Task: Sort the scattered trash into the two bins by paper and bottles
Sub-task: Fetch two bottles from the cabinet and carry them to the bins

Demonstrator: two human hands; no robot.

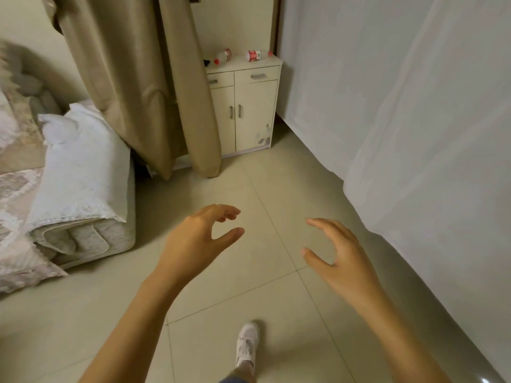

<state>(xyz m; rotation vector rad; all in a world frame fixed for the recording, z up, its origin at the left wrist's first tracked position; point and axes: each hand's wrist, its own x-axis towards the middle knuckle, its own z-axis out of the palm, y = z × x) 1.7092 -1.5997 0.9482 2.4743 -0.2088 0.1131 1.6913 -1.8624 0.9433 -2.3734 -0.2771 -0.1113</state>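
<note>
Two clear plastic bottles with red labels lie on their sides on top of a small cream cabinet (pixel 249 111) at the far end of the room: one bottle (pixel 223 56) at the left, the other bottle (pixel 257 54) at the right. My left hand (pixel 193 239) and my right hand (pixel 340 252) are held out over the tiled floor, well short of the cabinet, both with fingers curled apart and holding nothing. No bins and no paper are in view.
A beige curtain (pixel 143 87) hangs left of the cabinet and partly covers it. A sofa with a white cover (pixel 80 172) fills the left side. A white sheet or wall (pixel 414 120) runs along the right. My white shoe (pixel 247 344) is on the floor below.
</note>
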